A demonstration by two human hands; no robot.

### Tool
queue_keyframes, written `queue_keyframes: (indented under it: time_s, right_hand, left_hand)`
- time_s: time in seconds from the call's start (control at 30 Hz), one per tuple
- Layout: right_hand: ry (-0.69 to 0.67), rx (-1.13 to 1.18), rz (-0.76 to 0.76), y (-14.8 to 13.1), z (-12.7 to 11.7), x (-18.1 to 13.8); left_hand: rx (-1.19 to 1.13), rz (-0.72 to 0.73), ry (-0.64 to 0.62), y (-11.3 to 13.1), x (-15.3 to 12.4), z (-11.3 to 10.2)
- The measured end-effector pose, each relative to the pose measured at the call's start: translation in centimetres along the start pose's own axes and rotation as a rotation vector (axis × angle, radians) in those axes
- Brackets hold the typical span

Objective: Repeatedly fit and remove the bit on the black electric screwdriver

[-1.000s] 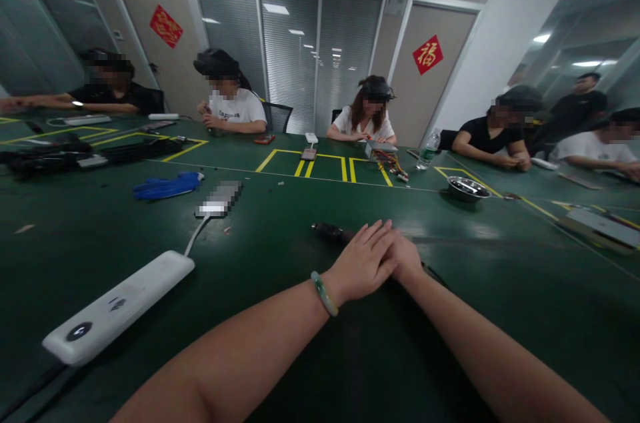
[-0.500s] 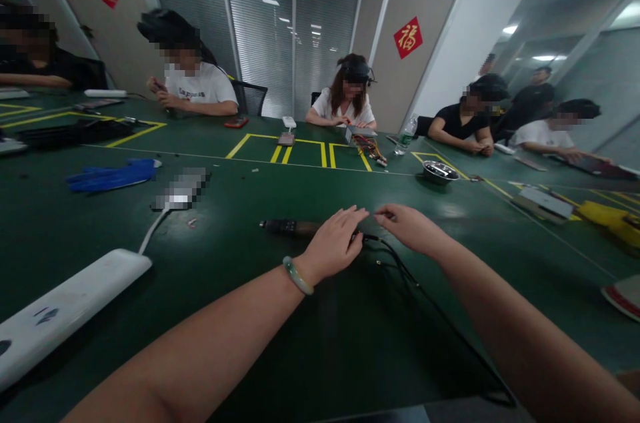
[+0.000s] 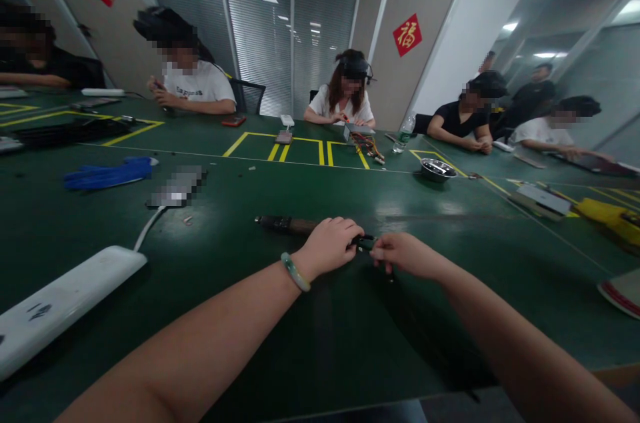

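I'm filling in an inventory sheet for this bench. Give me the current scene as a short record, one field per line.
Surface: green table with yellow tape outlines
Tool: dark corded tool, probably an electric screwdriver, tip toward the picture's left
Left hand: over the tool's cord end, green bangle at the wrist
Right hand: fingertips at the black cord, right beside the left hand
Picture's left: blue glove, white elongated box
Farther back: plastic bottle, metal bowl
Unclear: how firmly either hand grips

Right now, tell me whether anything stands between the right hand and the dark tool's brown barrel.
Yes: the left hand lies over the tool, between that barrel and the right hand; black cable shows between the hands.
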State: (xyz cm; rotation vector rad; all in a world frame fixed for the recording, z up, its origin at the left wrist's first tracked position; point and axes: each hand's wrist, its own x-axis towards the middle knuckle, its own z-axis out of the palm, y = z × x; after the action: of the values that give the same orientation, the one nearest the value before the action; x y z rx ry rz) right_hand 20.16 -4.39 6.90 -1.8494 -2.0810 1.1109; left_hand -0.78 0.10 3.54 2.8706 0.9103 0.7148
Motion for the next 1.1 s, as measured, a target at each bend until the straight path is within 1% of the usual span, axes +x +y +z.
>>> queue_keyframes:
  time_s: [0.1,0.2,0.27,0.37,0.43,0.53,0.73,0.93,1.1]
  right_hand:
    - [0.111,0.209,-0.076,-0.8,0.5,1.3]
    - [0.210,0.250,-0.112,-0.7,1.3,2.3]
    - [0.250,0.213,-0.104,-0.1,1.8,2.4]
    - [0.308,0.140,-0.060,0.9,2.2,1.7]
    - [0.382,0.044,-0.033,1.2,2.2,0.9]
    - [0.485,-0.140,-0.044,0.8,2.0,0.0]
    - [0.563,-0.317,-0.068,0.1,2.1,0.2]
    - [0.619,-0.473,-0.136,-0.1,2.8,0.1]
    - [0.636,-0.531,-0.136,-0.2,2.9,-0.1]
  left_hand:
    - [0.028,-0.042,-0.003,0.0,0.1,0.0]
    - [0.058,-0.056,-0.013,-0.1,0.2,0.1]
    - [0.049,-0.047,-0.008,-0.1,0.2,0.0]
    - [0.026,-0.037,0.009,-0.1,0.2,0.1]
    - [0.022,-0.043,0.016,0.0,0.3,0.2]
    - [0.021,-0.050,0.022,0.0,0.4,0.5]
    - [0.038,-0.038,0.019,0.1,0.6,0.9]
    - [0.033,-0.051,0.015,0.0,0.9,1.2]
    - [0.044,-0.042,0.016,0.0,1.0,1.1]
